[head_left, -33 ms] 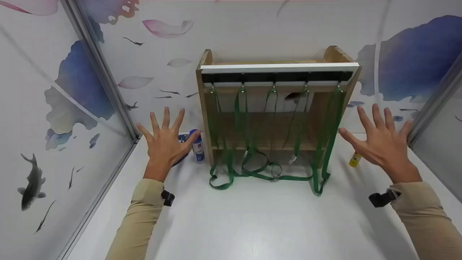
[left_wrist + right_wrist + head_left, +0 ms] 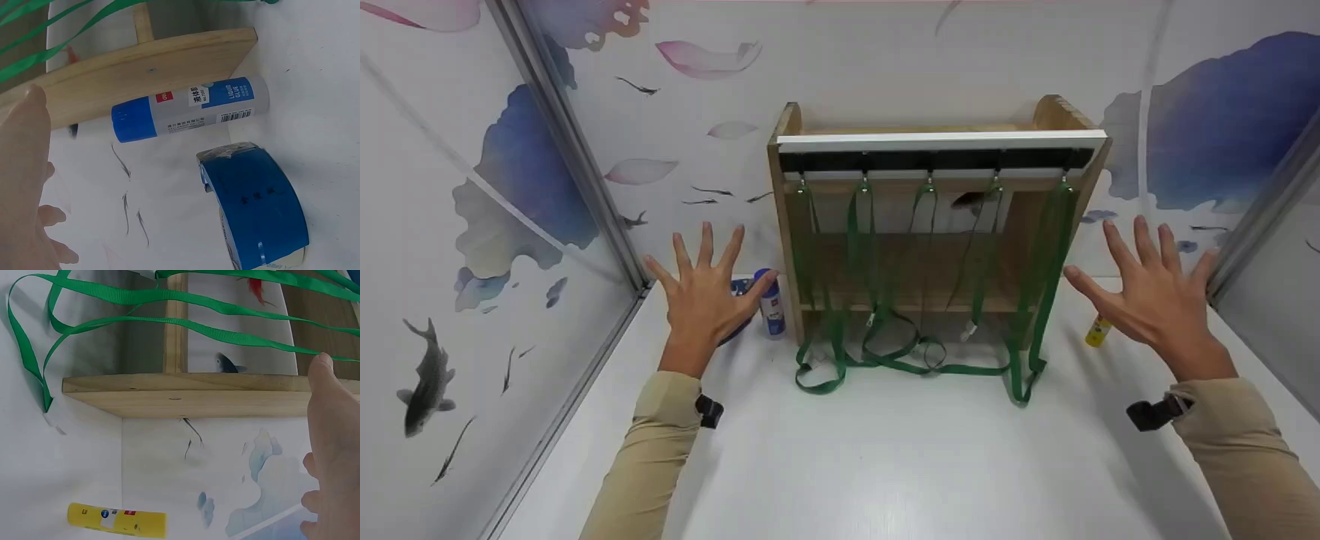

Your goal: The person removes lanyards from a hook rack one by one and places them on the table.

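Both arms reach forward in tan sleeves, a dark strap at each wrist. The left hand [image 2: 703, 300] is raised with its back to the camera, fingers straight and spread wide. The right hand [image 2: 1155, 304] mirrors it, fingers splayed, gripping nothing.

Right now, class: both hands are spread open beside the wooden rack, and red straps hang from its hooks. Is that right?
Not quite. The straps are green, not red, as the head view shows. Both the left hand and right hand are spread open beside the wooden rack.
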